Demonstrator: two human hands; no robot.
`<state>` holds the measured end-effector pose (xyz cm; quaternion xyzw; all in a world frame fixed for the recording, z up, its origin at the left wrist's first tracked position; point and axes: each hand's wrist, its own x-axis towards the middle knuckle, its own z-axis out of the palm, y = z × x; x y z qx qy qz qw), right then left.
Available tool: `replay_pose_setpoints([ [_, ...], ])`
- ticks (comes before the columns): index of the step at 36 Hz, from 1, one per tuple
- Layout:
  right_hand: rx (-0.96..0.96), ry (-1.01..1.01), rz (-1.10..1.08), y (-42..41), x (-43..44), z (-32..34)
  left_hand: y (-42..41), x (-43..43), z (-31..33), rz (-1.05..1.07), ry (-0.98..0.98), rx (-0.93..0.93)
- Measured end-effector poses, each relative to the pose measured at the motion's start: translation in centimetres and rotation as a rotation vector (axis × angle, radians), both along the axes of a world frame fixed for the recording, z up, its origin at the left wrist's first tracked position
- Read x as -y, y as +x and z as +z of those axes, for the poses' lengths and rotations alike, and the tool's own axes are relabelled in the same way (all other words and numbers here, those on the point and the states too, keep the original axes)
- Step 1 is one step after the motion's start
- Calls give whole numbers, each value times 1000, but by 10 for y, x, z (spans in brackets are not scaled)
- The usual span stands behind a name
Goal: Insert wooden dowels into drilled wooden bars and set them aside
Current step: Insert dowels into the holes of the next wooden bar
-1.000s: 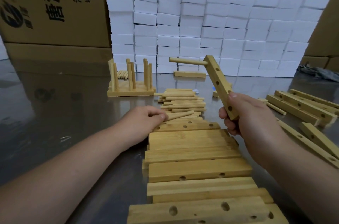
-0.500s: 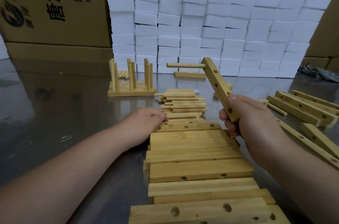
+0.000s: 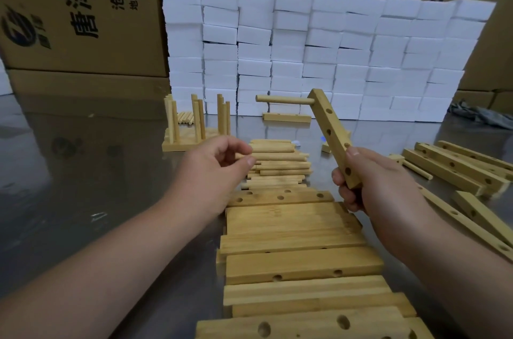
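Observation:
My right hand grips the lower end of a drilled wooden bar, which tilts up and away. One dowel sticks out leftward from the bar's top hole; the other holes show bare. My left hand is over the near left edge of the loose dowel pile, thumb and forefinger curled round the end of a dowel lying on top of the pile. A row of drilled bars lies flat between my arms.
A wooden base with upright dowels stands behind the left hand. More drilled bars lie at the right. A wall of white foam blocks and cardboard boxes close the back of the shiny metal table.
My left hand has lifted off the near end of the dowel pile and moved slightly away, its fingers now curled in a pinch. The right hand and bar have barely moved.

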<state>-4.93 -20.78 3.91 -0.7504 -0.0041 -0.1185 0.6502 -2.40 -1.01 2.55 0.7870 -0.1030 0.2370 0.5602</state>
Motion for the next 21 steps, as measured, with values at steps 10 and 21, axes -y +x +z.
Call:
replay_pose_setpoints([
  [10,89,43,220,-3,-1,-1,-14,10,4,-60,-108,65],
  [21,150,13,333,-2,0,0,-17,12,6,-17,-95,94],
])
